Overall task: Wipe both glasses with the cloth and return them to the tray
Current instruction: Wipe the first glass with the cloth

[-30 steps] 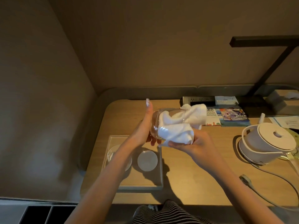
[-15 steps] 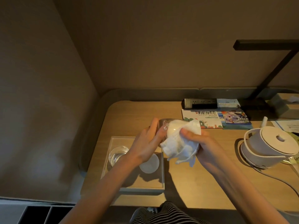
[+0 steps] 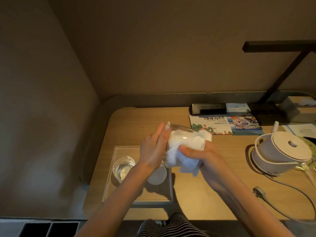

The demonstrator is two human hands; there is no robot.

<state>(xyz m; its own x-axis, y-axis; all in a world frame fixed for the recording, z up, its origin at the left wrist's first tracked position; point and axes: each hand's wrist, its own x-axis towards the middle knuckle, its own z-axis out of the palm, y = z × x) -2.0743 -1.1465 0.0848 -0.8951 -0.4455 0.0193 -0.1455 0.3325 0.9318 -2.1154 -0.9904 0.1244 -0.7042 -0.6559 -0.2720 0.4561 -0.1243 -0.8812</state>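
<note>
Lying nearest, at 6 o'clock: striped fabric (image 3: 171,226) at the desk's front edge.

Tray (image 3: 168,197), pale, rectangular, at 7 o'clock on the wooden desk (image 3: 196,194). Second glass (image 3: 123,166) stands upright in its left half; a round white coaster (image 3: 158,174) lies in its right half, partly under the left wrist.

Held glass (image 3: 172,132), clear, lifted above the tray's far right corner. Long axis tilted near horizontal, running from 10 o'clock to 4 o'clock; which end is the mouth cannot be told, as cloth covers much of it.

Left hand (image 3: 153,149): fingers curled round the upper-left end of the held glass, thumb extended upward.

Right hand (image 3: 201,154): fingers closed on the white cloth (image 3: 184,142), pressing it round the lower-right end of the glass; a fold hangs below the palm.

Kettle (image 3: 280,151), white, lidded, at 3 o'clock, well apart from the hands; its cord (image 3: 290,187) and plug (image 3: 259,191) trail toward 4 o'clock.

Brochures (image 3: 225,124) at 1 o'clock, just beyond the cloth. Power strip (image 3: 207,108) behind them. Dark lamp arm (image 3: 282,71) at 2 o'clock, farthest.
</note>
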